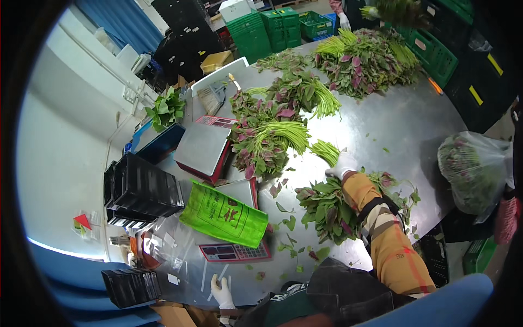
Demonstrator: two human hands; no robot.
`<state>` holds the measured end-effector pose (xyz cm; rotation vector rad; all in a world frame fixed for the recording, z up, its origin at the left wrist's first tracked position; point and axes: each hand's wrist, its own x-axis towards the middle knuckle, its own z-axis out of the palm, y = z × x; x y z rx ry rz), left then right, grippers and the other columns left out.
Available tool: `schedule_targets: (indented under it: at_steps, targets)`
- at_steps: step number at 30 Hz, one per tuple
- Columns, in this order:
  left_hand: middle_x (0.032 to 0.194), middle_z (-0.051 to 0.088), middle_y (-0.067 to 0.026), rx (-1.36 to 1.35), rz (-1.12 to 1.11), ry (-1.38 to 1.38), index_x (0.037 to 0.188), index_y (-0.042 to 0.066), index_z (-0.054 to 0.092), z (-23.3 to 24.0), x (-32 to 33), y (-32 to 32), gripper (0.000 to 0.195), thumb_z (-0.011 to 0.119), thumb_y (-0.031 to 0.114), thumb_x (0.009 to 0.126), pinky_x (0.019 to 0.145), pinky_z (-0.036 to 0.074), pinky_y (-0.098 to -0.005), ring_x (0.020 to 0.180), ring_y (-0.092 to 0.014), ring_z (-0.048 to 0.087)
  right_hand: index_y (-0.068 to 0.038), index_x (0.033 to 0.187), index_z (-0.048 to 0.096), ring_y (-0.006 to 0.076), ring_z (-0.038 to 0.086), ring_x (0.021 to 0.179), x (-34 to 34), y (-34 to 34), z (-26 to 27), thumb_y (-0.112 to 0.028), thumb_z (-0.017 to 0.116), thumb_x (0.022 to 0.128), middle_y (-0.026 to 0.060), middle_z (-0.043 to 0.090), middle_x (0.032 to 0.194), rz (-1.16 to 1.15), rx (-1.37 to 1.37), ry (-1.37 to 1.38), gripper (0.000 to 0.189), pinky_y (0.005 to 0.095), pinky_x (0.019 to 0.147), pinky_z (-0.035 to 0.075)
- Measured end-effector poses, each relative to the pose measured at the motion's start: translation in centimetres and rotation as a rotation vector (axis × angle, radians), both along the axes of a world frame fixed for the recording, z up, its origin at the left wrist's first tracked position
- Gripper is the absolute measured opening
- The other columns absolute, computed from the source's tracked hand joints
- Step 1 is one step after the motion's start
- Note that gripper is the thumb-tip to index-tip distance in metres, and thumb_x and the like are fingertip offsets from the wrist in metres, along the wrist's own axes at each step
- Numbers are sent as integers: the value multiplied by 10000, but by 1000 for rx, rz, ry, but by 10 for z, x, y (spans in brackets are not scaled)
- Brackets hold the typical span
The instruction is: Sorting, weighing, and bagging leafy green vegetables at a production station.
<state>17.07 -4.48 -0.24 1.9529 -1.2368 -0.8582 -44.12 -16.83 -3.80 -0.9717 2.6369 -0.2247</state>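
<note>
My right hand (342, 164), in a white glove, is closed around the pale green stems of a bunch of red-and-green amaranth (329, 210); its leaves spread below the hand on the metal table (367, 126). My left hand (221, 289), also gloved, is at the table's near edge beside clear tape strips (204, 276), its fingers apart with nothing visible in them. A bright green printed bag (224, 213) lies over a red-framed digital scale (235, 252) between the hands. More amaranth bunches (282, 135) lie beyond, next to a second scale (203, 148).
A large amaranth heap (363, 61) lies at the far end, near another person's gloved hand (344, 21). Black crates (143, 186) stand at the left, green crates (249, 36) at the back. A clear bag of greens (463, 171) hangs at the right. Loose leaves (289, 222) lie scattered.
</note>
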Motion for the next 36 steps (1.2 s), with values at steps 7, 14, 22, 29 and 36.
schedule_targets:
  at_steps: [7, 14, 22, 29, 36]
  targets:
    - [1317, 585, -170, -37, -98, 54, 1330, -64, 530, 33, -48, -45, 432, 619, 32, 919, 1067, 404, -344, 1218, -242, 555, -43, 1104, 683, 340, 702, 969, -11, -12, -16, -217, 732, 766, 185, 721, 1015, -74, 70, -211, 383, 405, 856, 551]
    - [1299, 603, -153, -105, -435, 243, 1344, -54, 518, 94, -127, -66, 427, 596, -12, 926, 1051, 432, -340, 1202, -218, 574, -102, 1114, 609, 382, 679, 888, -4, 44, 20, -230, 706, 760, 176, 702, 959, -5, -433, -192, 389, 468, 774, 539]
    - [1223, 632, -166, 135, -716, 897, 1348, -15, 478, 140, -304, -51, 491, 670, 17, 898, 936, 502, -315, 1122, -216, 619, -73, 1109, 590, 312, 637, 735, 138, 123, 136, -153, 730, 718, 126, 621, 848, 458, -871, 187, 423, 422, 650, 519]
    - [922, 629, -43, 23, -505, 1147, 1120, 37, 586, 183, -346, -15, 247, 675, 36, 890, 792, 495, -308, 845, -155, 608, -27, 1157, 557, 349, 629, 869, 199, 188, 168, -190, 789, 698, 151, 605, 946, 354, -916, 74, 540, 420, 736, 515]
    - [912, 587, -54, 128, -767, 1303, 1263, 11, 477, 226, -305, 8, 338, 560, 15, 935, 878, 483, -360, 868, -171, 565, 41, 1379, 417, 396, 589, 1102, 166, 223, 214, -417, 862, 669, 226, 584, 1248, 765, -953, -118, 955, 432, 941, 483]
